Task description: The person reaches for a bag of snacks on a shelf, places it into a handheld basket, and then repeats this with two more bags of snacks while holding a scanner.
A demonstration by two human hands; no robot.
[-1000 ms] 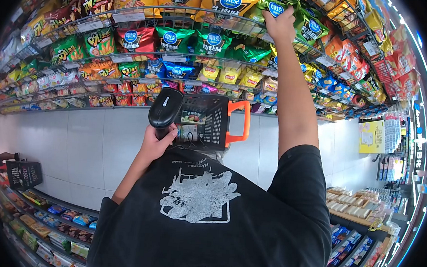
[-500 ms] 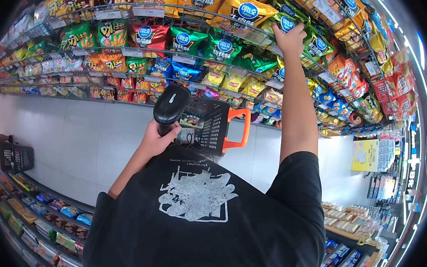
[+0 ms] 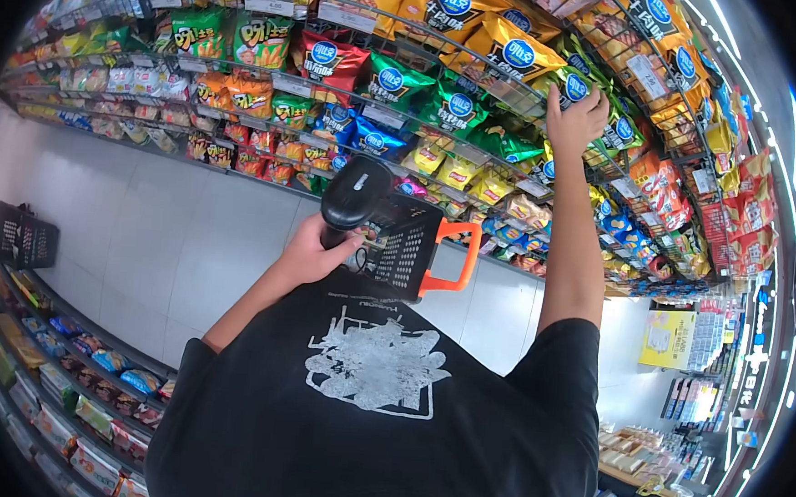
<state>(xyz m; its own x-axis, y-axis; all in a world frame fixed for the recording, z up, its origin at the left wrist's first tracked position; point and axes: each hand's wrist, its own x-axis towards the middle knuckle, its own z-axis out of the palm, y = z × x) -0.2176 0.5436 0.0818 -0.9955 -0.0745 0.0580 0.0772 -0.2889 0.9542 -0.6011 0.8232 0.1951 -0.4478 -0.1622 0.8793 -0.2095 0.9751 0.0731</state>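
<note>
My left hand [image 3: 318, 251] is wrapped round the handle of a black handheld barcode scanner [image 3: 358, 193], its head tilted up over the basket. At the upper right, my right arm is stretched out to the snack shelf. There my right hand [image 3: 577, 123] lies against a green bag of chips [image 3: 574, 84] with a blue round logo. Its thumb and fingers are spread at either side of the logo, and the bag still sits among its neighbours. To its left is a yellow bag of chips [image 3: 510, 53]; another green bag [image 3: 622, 130] lies to its right.
A black shopping basket [image 3: 407, 249] with an orange handle [image 3: 457, 257] stands before me. Wire shelves full of snack bags curve across the top. Another black basket [image 3: 25, 237] is at the far left, near a lower shelf of packets [image 3: 104, 358]. A yellow box [image 3: 668, 338] stands at right.
The view has turned, so the shelves and basket appear lower and further right. My right hand stays at the green bag, and my left hand still holds the barcode scanner.
</note>
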